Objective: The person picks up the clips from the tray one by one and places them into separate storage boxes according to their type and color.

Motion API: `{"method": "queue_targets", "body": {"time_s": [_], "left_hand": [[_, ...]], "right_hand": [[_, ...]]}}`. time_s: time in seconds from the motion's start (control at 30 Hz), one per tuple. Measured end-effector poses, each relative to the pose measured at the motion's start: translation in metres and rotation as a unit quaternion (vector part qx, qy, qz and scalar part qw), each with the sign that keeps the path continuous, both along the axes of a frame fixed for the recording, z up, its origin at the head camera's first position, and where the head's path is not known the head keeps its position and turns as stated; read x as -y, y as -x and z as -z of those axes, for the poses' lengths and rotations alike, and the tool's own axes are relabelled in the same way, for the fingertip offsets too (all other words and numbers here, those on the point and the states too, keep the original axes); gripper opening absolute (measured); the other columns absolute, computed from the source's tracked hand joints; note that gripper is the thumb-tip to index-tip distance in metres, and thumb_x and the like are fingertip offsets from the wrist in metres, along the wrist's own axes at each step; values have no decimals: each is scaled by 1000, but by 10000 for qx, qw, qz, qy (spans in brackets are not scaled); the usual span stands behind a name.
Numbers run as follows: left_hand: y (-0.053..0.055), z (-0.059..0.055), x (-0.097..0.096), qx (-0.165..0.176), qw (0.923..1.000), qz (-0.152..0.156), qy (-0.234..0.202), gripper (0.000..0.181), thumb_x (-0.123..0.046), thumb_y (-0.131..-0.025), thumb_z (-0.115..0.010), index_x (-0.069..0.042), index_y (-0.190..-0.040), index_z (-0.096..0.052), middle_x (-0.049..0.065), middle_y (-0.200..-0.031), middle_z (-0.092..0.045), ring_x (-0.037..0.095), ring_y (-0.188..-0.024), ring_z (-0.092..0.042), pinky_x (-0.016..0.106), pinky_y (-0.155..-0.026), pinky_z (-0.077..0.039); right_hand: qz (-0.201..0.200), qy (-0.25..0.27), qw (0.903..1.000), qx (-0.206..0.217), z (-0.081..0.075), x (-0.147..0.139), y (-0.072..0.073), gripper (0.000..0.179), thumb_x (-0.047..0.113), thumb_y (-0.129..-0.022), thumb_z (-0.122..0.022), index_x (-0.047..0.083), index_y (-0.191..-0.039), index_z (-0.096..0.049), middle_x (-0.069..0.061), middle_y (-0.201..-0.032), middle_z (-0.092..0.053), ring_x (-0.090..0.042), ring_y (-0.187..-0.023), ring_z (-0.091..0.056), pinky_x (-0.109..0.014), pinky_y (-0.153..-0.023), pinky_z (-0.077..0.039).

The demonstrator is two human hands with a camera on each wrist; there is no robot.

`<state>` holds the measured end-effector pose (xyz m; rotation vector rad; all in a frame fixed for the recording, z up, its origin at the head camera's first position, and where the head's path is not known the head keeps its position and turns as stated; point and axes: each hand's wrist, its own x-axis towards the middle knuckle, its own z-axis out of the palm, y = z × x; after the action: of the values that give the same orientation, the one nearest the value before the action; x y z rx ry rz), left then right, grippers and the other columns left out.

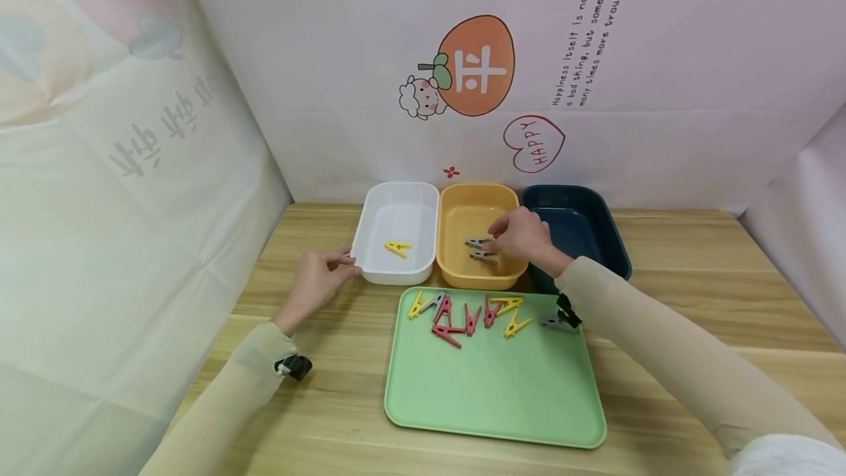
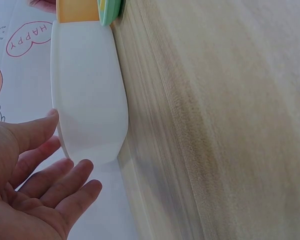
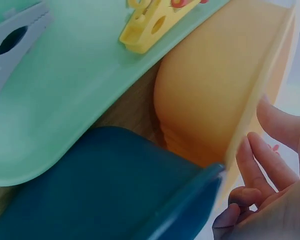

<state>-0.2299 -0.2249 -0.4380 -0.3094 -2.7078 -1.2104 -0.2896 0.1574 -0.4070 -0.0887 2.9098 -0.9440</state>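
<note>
My left hand [image 1: 317, 281] is at the left front corner of the white bin [image 1: 396, 277], thumb and fingertips touching its rim, other fingers loosely bent. One yellow clothespin [image 1: 397, 248] lies inside that bin. Over the right side of the orange bin [image 1: 456, 278] is my right hand [image 1: 524, 233], its thumb and forefinger parted, fingertips right at the end of a grey clothespin [image 1: 478, 242]. A second grey clothespin [image 1: 483, 258] lies just in front of it. In the right wrist view, the orange rim partly hides the fingertips of the right hand [image 3: 275, 165].
A dark blue bin [image 1: 575, 230] stands right of the orange one, partly behind my right forearm. In front, a green tray [image 1: 489, 388] carries several red clothespins [image 1: 471, 320], yellow clothespins [image 1: 517, 323] and grey ones, one partly under the right wrist. A printed cloth [image 1: 344, 79] hangs behind.
</note>
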Motion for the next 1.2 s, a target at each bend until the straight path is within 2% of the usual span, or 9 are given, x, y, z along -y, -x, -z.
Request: {"method": "queue_targets", "body": {"time_s": [0.1, 0.27, 0.57, 0.77, 0.9, 1.1, 1.2], "left_hand": [[0, 0, 0, 2, 10000, 12, -29, 20, -9, -90, -86, 6, -102, -80, 24, -131, -68, 42, -120, -67, 52, -97, -57], [-1, 0, 0, -16, 10000, 22, -32, 20, -9, -90, -86, 6, -101, -80, 24, -131, -68, 42, -121, -67, 53, -97, -57], [-1, 0, 0, -70, 10000, 33, 18, 19, -9, -90, -86, 5, -101, -80, 23, -131, -68, 42, -119, -67, 53, -96, -57], [-2, -1, 0, -51, 9999, 65, -80, 19, -9, -90, -86, 6, -100, -80, 23, -131, -68, 42, -121, -66, 52, -97, -57], [-2, -1, 0, -3, 9999, 55, -92, 20, -9, -90, -85, 7, -102, -79, 22, -131, -68, 43, -121, -66, 52, -98, -56], [-1, 0, 1, -65, 9999, 83, -51, 20, -8, -90, -86, 7, -101, -79, 23, -131, -68, 43, -121, -66, 52, -97, -57], [-1, 1, 1, -54, 9999, 72, -61, 20, -9, -90, -85, 7, -101, -79, 23, -131, -68, 43, -121, -66, 52, -97, -56]], "right_hand": [[-93, 94, 9999, -17, -4, -2, -5, 25, 19, -89, -88, 4, -108, -81, -12, -99, -75, -32, -99, -58, -46, -88, -44], [-279, 202, 9994, -103, -11, -3, -16, 18, 18, -89, -88, 5, -97, -81, -11, -94, -75, -29, -88, -61, -37, -73, -53], [-427, 392, 9978, -323, -17, -11, -39, 17, 18, -88, -89, 5, -95, -80, -9, -91, -73, -28, -86, -59, -34, -65, -50], [-534, 492, 9958, -566, -19, -19, -56, 15, 19, -89, -88, 7, -91, -79, -6, -87, -72, -26, -78, -57, -35, -60, -47], [-569, 529, 9950, -621, -19, -25, -68, 15, 19, -90, -87, 7, -92, -79, -4, -85, -70, -24, -74, -55, -35, -60, -45], [-797, 733, 9913, -745, -16, -31, -87, 11, 15, -88, -88, 8, -91, -80, -1, -82, -71, -22, -69, -57, -32, -57, -46], [-898, 887, 9891, -762, -15, -31, -96, 11, 14, -87, -89, 9, -90, -79, 1, -80, -71, -20, -70, -59, -29, -60, -48]]}}
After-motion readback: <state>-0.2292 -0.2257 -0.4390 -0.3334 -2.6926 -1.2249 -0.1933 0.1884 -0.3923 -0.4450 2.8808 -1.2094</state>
